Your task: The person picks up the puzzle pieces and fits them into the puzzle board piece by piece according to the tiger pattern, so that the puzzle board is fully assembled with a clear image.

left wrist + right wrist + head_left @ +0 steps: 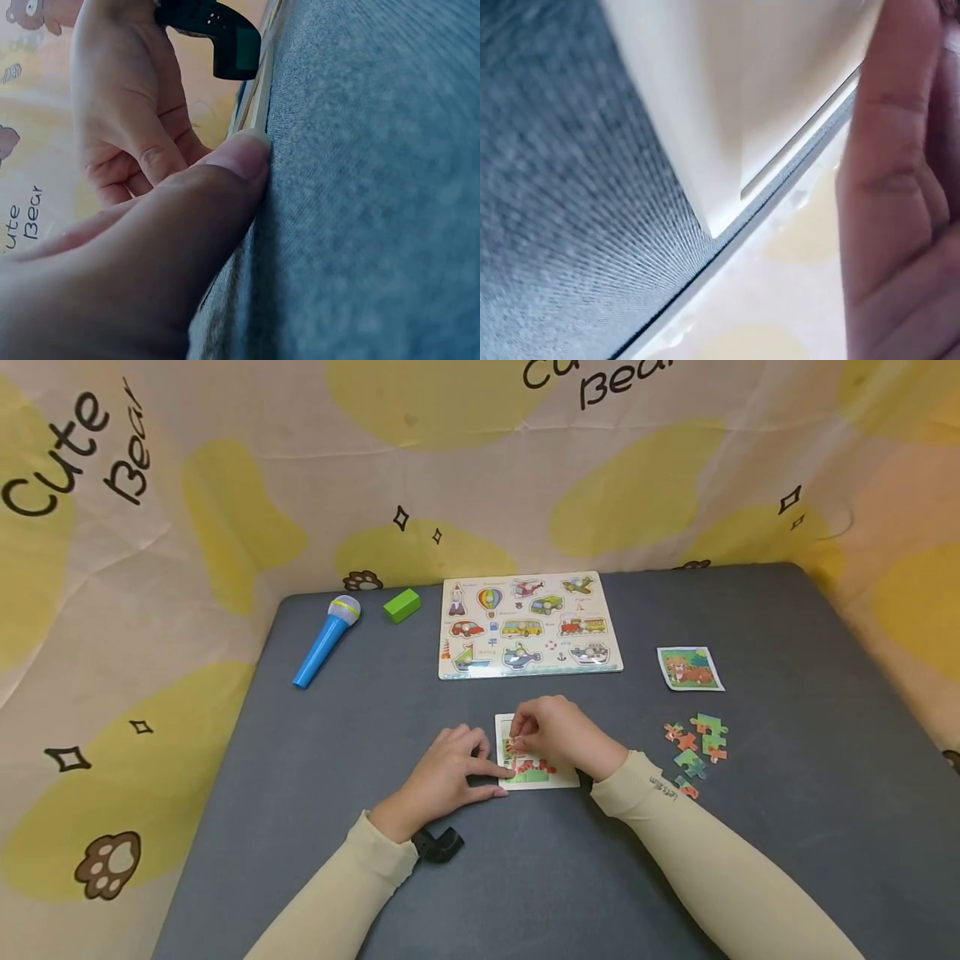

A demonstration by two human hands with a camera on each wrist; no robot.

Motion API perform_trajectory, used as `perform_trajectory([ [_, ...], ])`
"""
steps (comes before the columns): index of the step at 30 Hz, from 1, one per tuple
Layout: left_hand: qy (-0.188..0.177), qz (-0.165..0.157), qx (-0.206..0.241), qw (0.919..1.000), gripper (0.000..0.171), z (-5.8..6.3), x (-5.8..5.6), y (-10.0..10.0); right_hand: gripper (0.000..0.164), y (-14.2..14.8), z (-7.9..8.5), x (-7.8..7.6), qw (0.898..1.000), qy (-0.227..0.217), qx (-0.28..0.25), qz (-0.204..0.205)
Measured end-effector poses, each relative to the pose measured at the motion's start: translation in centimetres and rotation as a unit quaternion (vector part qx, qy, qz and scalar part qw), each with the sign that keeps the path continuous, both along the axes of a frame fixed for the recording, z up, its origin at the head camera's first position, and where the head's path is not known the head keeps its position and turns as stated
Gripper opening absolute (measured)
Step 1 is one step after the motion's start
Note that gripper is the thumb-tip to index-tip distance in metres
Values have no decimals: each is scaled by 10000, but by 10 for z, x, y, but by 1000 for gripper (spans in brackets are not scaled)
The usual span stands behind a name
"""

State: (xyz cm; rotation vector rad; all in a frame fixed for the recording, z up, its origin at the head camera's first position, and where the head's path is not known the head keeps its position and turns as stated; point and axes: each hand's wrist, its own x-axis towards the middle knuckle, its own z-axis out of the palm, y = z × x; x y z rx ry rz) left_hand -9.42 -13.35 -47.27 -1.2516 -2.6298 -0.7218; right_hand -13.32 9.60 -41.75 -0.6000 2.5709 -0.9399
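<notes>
A small white-bordered puzzle tray point(500, 727) lies on the table, with a red and green picture point(531, 772) in its near part. My left hand point(447, 768) rests at its left side, index finger over the picture, thumb at the near left corner. In the left wrist view the thumb point(214, 176) presses against the tray's edge point(261, 105). Over the tray's upper left, my right hand point(566, 735) pinches a small puzzle piece point(513, 746), mostly hidden by the fingers. The right wrist view shows the tray's pale corner point(712, 217) beside the right hand point(892, 195).
Several loose jigsaw pieces point(712, 742) lie right of the tray, below a bear picture card point(690, 669). Behind the tray sits a vehicle puzzle board point(532, 648). A blue toy microphone point(322, 648) and a green block point(402, 606) are at back left.
</notes>
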Motion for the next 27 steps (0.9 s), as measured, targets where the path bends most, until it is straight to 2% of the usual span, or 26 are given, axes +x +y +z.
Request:
perform_trajectory([
  [5, 89, -59, -2, 9999, 25, -1, 0, 0, 14, -1, -3, 1, 9999, 59, 97, 3],
  [10, 124, -111, 60, 9998, 26, -1, 0, 0, 8, -2, -5, 3, 9994, 268, 222, -3],
  [16, 6, -191, 122, 9997, 26, -1, 0, -1, 9, -4, -5, 5, 9961, 730, 481, 88],
  [22, -82, -250, 145, 9995, 28, -1, 0, -1, 9, -3, -8, 8, 9955, 743, 588, -4],
  [27, -71, -213, 65, 9997, 29, 0, 0, 0, 6, 5, 1, 12, 9924, 992, 713, 151],
])
